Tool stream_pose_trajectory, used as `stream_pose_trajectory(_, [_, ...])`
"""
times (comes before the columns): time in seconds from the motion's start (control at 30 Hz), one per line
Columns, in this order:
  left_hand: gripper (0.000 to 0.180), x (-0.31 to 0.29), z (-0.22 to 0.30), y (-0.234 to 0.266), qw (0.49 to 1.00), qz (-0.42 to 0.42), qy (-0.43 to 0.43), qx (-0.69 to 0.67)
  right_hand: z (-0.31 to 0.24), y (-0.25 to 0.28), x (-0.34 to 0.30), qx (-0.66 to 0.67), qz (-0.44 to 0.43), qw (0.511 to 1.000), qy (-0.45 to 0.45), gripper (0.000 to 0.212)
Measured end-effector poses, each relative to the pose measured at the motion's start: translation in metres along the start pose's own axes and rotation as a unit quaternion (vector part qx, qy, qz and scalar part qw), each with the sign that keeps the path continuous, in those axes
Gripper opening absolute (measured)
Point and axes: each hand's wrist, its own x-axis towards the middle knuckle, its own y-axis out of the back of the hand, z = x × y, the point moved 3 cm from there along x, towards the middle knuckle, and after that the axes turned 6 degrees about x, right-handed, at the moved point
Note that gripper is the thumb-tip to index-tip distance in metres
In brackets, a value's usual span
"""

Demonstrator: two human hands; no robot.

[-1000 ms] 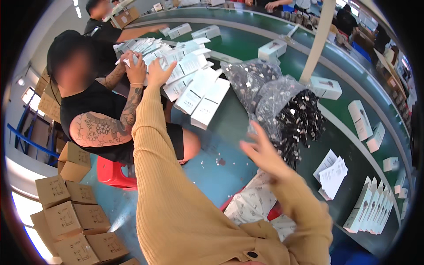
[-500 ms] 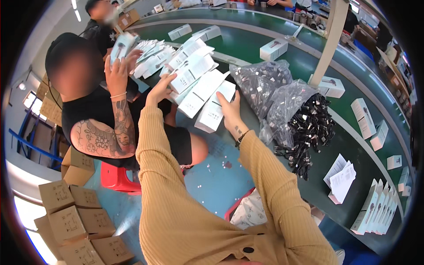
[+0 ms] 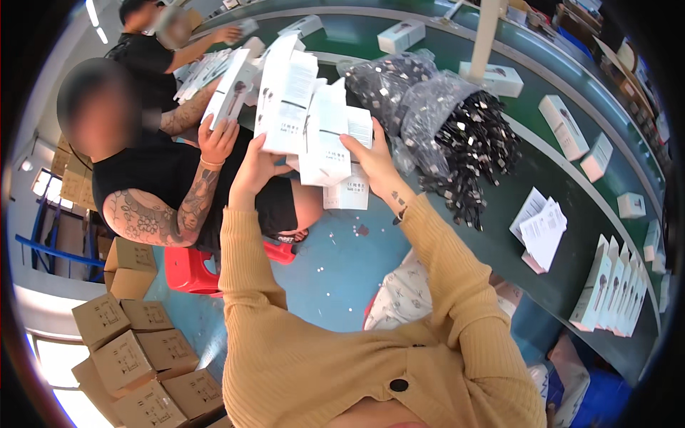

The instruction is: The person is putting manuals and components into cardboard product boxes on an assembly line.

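Between my two hands is a bunch of white cartons (image 3: 325, 143) with small dark print and open flaps, held upright and overlapping. My left hand (image 3: 255, 167) is closed on their left side, its fingers partly behind them. On the right side my right hand (image 3: 372, 160) grips them, thumb in front, other fingers mostly hidden. Just left of the bunch, a seated co-worker's hand (image 3: 218, 140) holds another white carton (image 3: 232, 89). To the right of my right hand lies a clear plastic bag (image 3: 432, 107) spilling black cables (image 3: 478, 135) with metal plug ends.
White boxes (image 3: 564, 128) lie along the green conveyor (image 3: 457, 53). Folded leaflets (image 3: 542, 232) and a row of standing boxes (image 3: 606, 289) are on the dark table (image 3: 492, 250) at right. A red stool (image 3: 191, 271) and brown cardboard boxes (image 3: 125, 360) stand at left.
The cartons in my hands have come up off the pile at the table's edge and stand more upright. The co-worker's raised hand has lowered to a carton. My view has shifted.
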Motion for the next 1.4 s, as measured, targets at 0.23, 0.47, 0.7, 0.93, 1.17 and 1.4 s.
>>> stream_pose_trajectory(0.23, [0.087,-0.153,-0.075,-0.119,0.988,-0.041,-0.075,-0.131,-0.091,0.039,-0.144,-0.172,-0.088,0.98,0.037,0.094])
stream_pose_trajectory(0.47, [0.077,-0.27,-0.171,-0.281,0.967,-0.191,0.128,-0.113,-0.167,0.133,-0.3,-0.455,-0.129,0.872,-0.126,0.093])
stream_pose_trajectory(0.7, [0.063,-0.278,-0.237,-0.336,0.894,-0.271,0.344,-0.099,-0.122,0.212,-0.375,-0.533,-0.041,0.815,-0.223,0.094])
stream_pose_trajectory(0.93, [0.081,-0.256,-0.192,-0.329,0.862,-0.284,0.375,-0.188,-0.136,0.247,-0.411,-0.483,0.064,0.856,-0.17,0.095])
stream_pose_trajectory(1.17, [0.084,-0.211,-0.175,-0.26,0.911,-0.246,0.315,0.103,-0.132,0.249,-0.456,-0.582,0.091,0.801,-0.103,0.098])
stream_pose_trajectory(1.4, [0.071,-0.19,-0.18,-0.269,0.936,-0.172,0.267,0.153,-0.181,0.194,-0.429,-0.758,0.154,0.628,-0.084,0.082])
